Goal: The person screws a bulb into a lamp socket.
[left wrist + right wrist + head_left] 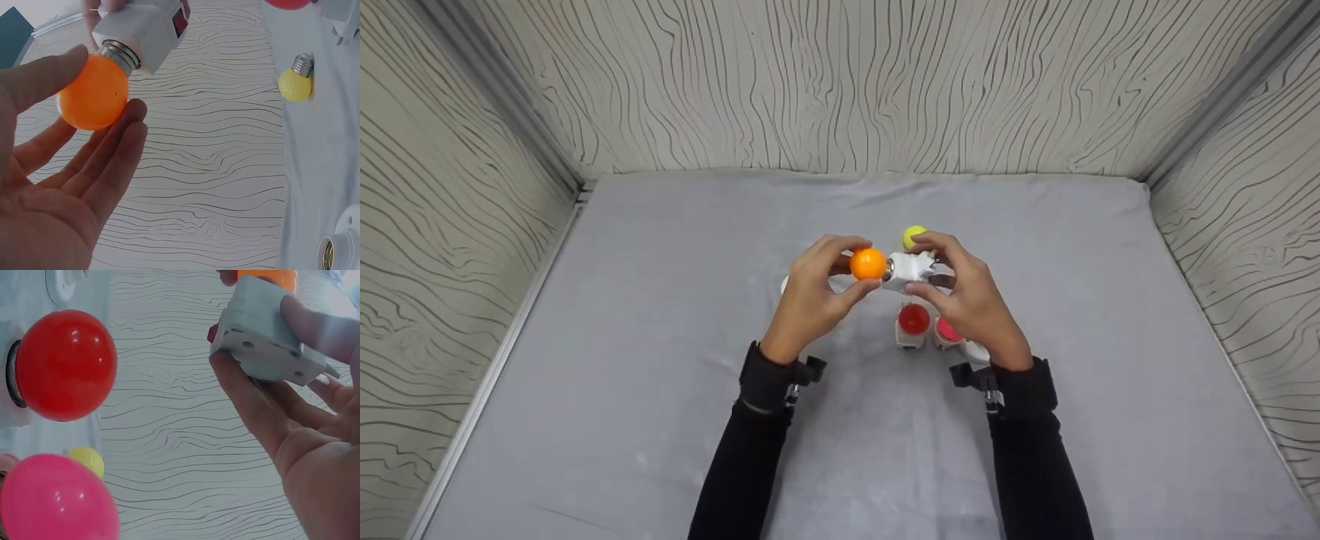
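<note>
In the head view my left hand (810, 296) pinches an orange light bulb (868, 264) between thumb and fingers. My right hand (973, 292) grips a white plug-in lamp socket (910, 270), thumb on the near side, prongs toward the palm. Both are held up over the table, bulb and socket end to end. The bulb's metal screw base (120, 55) shows at the socket's mouth, its threads partly exposed. A small red switch (212, 333) sits on the socket's side in the right wrist view.
Below the hands, a red bulb (914, 319) and a pink bulb (948, 330) stand in white sockets. A loose yellow bulb (295, 85) lies on the grey cloth (660, 360). A round white lamp holder (337, 250) is near the left hand. Wood-patterned walls (840, 90) enclose the table.
</note>
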`<move>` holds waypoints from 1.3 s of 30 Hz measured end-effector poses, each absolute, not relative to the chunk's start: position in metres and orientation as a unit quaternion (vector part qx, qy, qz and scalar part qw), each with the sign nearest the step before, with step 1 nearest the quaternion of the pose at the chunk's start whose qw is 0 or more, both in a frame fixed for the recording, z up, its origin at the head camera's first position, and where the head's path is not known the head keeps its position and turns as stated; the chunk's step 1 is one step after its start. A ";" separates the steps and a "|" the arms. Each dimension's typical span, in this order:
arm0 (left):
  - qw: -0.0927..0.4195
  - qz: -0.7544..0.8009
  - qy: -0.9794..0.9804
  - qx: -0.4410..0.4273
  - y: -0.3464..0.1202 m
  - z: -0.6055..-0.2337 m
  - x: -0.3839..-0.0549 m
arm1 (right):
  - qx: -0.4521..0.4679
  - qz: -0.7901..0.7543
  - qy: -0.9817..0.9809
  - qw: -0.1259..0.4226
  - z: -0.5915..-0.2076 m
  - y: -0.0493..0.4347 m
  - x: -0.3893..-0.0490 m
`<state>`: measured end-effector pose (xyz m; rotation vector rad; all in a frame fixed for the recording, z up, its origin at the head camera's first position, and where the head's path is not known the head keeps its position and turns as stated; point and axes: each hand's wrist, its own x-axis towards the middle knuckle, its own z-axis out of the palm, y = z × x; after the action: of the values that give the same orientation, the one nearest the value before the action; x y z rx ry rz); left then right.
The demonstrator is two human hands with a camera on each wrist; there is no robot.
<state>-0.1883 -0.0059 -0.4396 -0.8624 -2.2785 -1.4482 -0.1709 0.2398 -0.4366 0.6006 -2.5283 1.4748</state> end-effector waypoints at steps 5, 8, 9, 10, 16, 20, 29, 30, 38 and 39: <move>0.147 -0.524 -0.787 -0.290 -0.005 -0.439 -0.189 | 0.200 0.500 -0.839 0.080 -0.436 0.239 -0.171; 0.144 -0.531 -0.784 -0.289 -0.005 -0.438 -0.188 | 0.194 0.500 -0.840 0.084 -0.436 0.240 -0.171; 0.143 -0.532 -0.783 -0.289 -0.005 -0.437 -0.188 | 0.190 0.502 -0.840 0.085 -0.437 0.240 -0.171; 0.141 -0.534 -0.782 -0.289 -0.005 -0.437 -0.188 | 0.186 0.507 -0.837 0.087 -0.437 0.240 -0.171; 0.134 -0.544 -0.775 -0.293 -0.006 -0.437 -0.188 | 0.177 0.543 -0.813 0.111 -0.437 0.241 -0.170; 0.142 -0.541 -0.777 -0.289 -0.006 -0.437 -0.189 | 0.185 0.543 -0.809 0.124 -0.436 0.243 -0.170; 0.142 -0.553 -0.765 -0.297 -0.008 -0.437 -0.188 | 0.208 0.554 -0.797 0.124 -0.438 0.244 -0.171; 0.141 -0.556 -0.763 -0.298 -0.008 -0.437 -0.188 | 0.210 0.553 -0.797 0.125 -0.437 0.244 -0.172; 0.135 -0.557 -0.761 -0.304 -0.009 -0.437 -0.188 | 0.218 0.546 -0.800 0.122 -0.437 0.246 -0.172; 0.133 -0.556 -0.761 -0.306 -0.010 -0.437 -0.188 | 0.219 0.545 -0.800 0.122 -0.437 0.246 -0.172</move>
<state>-0.1884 -0.0095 -0.4369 -0.8875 -2.2080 -1.6124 -0.1718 0.2463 -0.4370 0.6380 -2.3359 1.5919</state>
